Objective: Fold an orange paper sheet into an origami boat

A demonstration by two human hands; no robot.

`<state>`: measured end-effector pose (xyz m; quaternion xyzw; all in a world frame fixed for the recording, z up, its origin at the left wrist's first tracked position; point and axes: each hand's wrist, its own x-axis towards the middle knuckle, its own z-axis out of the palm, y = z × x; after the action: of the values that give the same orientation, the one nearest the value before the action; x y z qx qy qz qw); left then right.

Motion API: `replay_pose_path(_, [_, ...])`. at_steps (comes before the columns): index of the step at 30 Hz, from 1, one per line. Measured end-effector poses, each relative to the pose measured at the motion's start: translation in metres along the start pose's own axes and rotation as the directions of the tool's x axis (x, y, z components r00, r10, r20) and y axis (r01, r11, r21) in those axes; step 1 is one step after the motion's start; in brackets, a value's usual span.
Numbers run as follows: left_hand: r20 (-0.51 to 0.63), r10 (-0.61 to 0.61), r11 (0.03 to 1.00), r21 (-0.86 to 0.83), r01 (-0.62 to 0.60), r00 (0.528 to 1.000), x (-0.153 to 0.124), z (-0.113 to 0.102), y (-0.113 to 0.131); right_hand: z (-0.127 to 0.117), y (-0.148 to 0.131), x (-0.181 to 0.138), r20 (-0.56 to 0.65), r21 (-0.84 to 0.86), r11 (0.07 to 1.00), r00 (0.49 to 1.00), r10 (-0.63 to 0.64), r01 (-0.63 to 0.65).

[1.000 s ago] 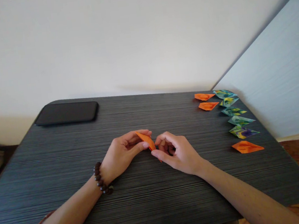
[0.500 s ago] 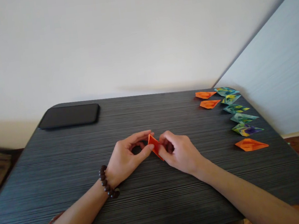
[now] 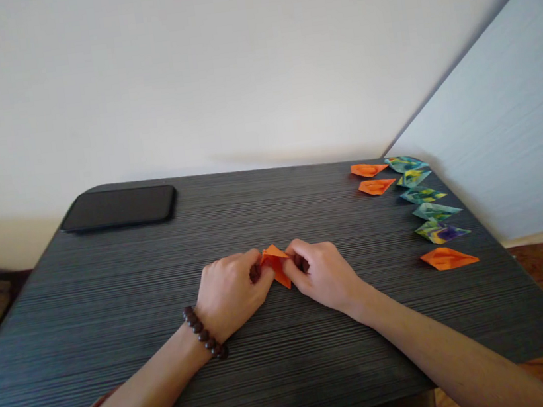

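Note:
Between my two hands, over the middle of the dark table (image 3: 186,388), is a small folded piece of orange paper (image 3: 279,270). My left hand (image 3: 233,292), with a beaded bracelet (image 3: 204,332) on its wrist, pinches the paper's left side. My right hand (image 3: 328,276) pinches its right side between thumb and curled fingers. A flap stands up at the top, and a pointed end sticks out below. The fingertips cover part of the folds.
On the right lie two orange folded papers (image 3: 377,187), several green-and-yellow patterned ones (image 3: 435,211) in a column, and one nearer orange piece (image 3: 449,258). A black phone (image 3: 119,207) rests at the back left. A white wall (image 3: 234,68) rises behind the table.
The left fingers have curled from a loose, extended hold into a pinch on the paper's left side. The orange paper has turned and spread wider between the hands. The view has shifted slightly.

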<state>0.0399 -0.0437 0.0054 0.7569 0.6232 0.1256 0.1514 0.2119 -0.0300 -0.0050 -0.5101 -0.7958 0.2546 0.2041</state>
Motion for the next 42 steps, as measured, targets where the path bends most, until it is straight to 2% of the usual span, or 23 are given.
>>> replay_pose_path(4, [0.017,-0.058,0.997,-0.055,0.058,0.998,0.001,-0.003,-0.002,-0.002,0.000,0.001,-0.026,-0.035,0.999,0.999,0.041,-0.041])
replay_pose_path(6, [0.017,-0.056,0.994,-0.092,0.057,0.998,0.001,-0.005,-0.002,-0.004,0.001,0.001,-0.026,0.003,0.999,0.999,0.038,-0.038])
replay_pose_path(11, [0.010,-0.003,0.973,-0.230,0.005,1.000,0.000,-0.007,-0.005,-0.007,0.005,0.001,-0.002,0.311,0.950,0.999,-0.037,0.036])
replay_pose_path(15, [0.031,-0.014,0.945,-0.326,0.024,0.999,0.000,-0.007,-0.005,-0.002,0.004,-0.001,0.022,0.447,0.894,0.999,-0.038,0.024])
replay_pose_path(21, [0.053,-0.035,0.956,-0.290,0.049,0.998,-0.001,-0.006,0.002,0.004,0.000,-0.002,0.046,0.540,0.839,0.997,0.054,-0.070])
replay_pose_path(24, [0.065,-0.060,0.959,-0.274,0.076,0.996,-0.002,-0.005,0.005,0.005,-0.001,-0.002,0.073,0.574,0.814,0.995,0.061,-0.092])
replay_pose_path(29, [0.086,-0.071,0.954,-0.287,0.093,0.994,-0.003,-0.005,0.003,0.006,-0.002,-0.003,0.062,0.542,0.836,0.996,0.061,-0.085])
replay_pose_path(32, [0.089,-0.059,0.914,-0.395,0.089,0.994,-0.002,-0.007,-0.002,0.003,-0.001,-0.003,0.052,0.506,0.861,0.998,0.041,-0.062])
replay_pose_path(35, [0.124,-0.037,0.868,-0.488,0.094,0.992,0.001,-0.008,-0.008,-0.001,0.002,-0.002,0.057,0.511,0.859,0.996,-0.067,0.028])
replay_pose_path(38, [0.206,-0.028,0.783,-0.604,0.150,0.978,0.004,-0.012,-0.012,-0.002,0.007,-0.002,0.067,0.578,0.812,0.987,-0.143,0.079])
replay_pose_path(42, [0.273,0.007,0.646,-0.735,0.204,0.962,0.007,-0.020,-0.014,0.000,0.012,-0.002,0.063,0.665,0.744,0.988,-0.138,0.061])
